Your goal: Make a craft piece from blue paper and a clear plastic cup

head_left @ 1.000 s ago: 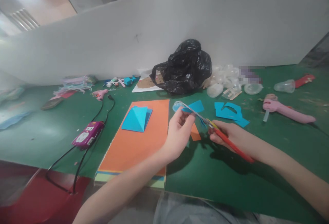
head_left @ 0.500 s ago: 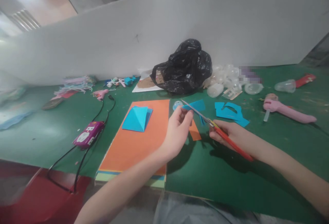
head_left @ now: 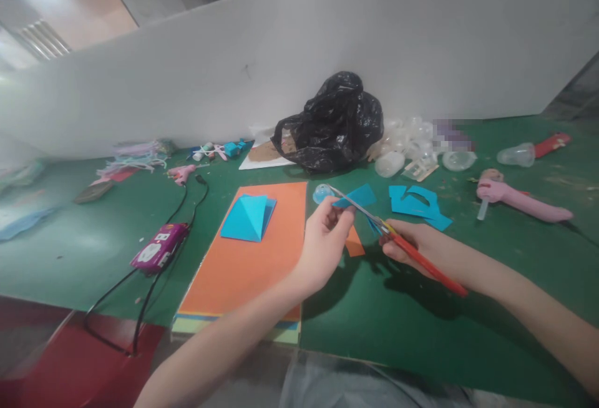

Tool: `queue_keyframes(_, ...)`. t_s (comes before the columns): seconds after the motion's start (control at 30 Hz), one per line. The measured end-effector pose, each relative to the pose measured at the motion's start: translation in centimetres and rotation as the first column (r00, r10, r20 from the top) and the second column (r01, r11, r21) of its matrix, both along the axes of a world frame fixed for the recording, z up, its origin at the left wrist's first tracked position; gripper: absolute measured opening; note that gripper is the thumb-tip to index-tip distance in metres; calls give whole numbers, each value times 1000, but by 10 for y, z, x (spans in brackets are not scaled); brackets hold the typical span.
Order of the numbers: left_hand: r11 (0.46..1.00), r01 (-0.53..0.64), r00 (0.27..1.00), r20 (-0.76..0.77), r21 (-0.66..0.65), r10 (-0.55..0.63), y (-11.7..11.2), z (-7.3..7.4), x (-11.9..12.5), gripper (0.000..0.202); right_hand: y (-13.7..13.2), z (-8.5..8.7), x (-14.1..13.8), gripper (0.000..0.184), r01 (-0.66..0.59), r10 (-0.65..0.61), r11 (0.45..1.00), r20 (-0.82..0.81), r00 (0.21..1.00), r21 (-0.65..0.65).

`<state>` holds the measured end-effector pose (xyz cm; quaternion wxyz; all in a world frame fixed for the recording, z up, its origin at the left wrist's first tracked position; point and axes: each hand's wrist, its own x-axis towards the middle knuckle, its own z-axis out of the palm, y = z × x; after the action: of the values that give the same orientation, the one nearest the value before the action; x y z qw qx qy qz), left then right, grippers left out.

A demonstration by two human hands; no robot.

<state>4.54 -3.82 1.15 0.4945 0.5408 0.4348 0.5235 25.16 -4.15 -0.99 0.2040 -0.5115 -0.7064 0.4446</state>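
Between the thumb and fingers of my left hand is a small strip of blue paper, held just above the table. My right hand is closed round the red handles of a pair of scissors. Their blades point up and left and lie across the blue strip, close to my left fingertips. Below the blades an orange paper scrap rests on the green table. Left of my hands, a folded blue paper lies on a stack of orange sheets.
Blue paper offcuts lie right of the scissors. Behind are a black plastic bag and clear plastic cups. A pink glue gun lies at the right; a purple box with black cords sits at the left.
The scissors and blue strip have shifted very slightly, and the blades look a little closer together. My left hand keeps its pinch. The whole view has drifted a few pixels.
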Motion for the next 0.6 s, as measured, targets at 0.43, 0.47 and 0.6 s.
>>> queue_keyframes(0.43, 999, 54, 998, -30, -6, -54, -3, 3, -1, 18, -2, 3, 13, 54, -174, 174, 985, -9, 985, 7)
queue_keyframes(0.47, 998, 57, 998, -31, -6, -58, -3, 3, -1, 17, -2, 4, 13, 52, -184, 184, 983, -3, 983, 9)
queue_keyframes(0.6, 998, 55, 998, -23, -34, -55, -3, 5, -1, 19, -1, 7, 9, 55, -110, 109, 992, 26, 994, 56)
